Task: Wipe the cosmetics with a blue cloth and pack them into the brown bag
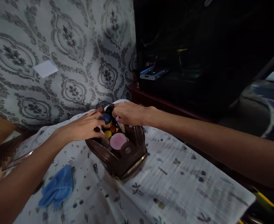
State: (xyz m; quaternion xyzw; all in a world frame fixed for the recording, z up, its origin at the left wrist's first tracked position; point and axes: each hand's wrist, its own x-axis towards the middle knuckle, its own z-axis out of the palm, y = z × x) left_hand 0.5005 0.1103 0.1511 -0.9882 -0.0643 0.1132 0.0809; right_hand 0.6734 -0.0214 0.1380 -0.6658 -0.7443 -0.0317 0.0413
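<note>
A brown leather bag (135, 158) with gold zips stands open on the patterned cloth. My left hand (85, 126) is curled over its left rim, thumb and fingers inside, the fingertips beside a jar with a dark blue lid (106, 118). My right hand (127, 112) is closed at the bag's far right side. Its fingertips point down into the bag, and I cannot make out what they grip; something pinkish shows just below them. Between the hands are a pink round container (118, 141), a yellow cap (107, 134) and an amber bottle partly hidden.
A blue cloth (59, 185) lies crumpled at the left front on the white printed cloth (172, 186). Patterned wallpaper (69, 34) rises behind. At the right is a dark screen (209, 46) above a dark red ledge (141, 95).
</note>
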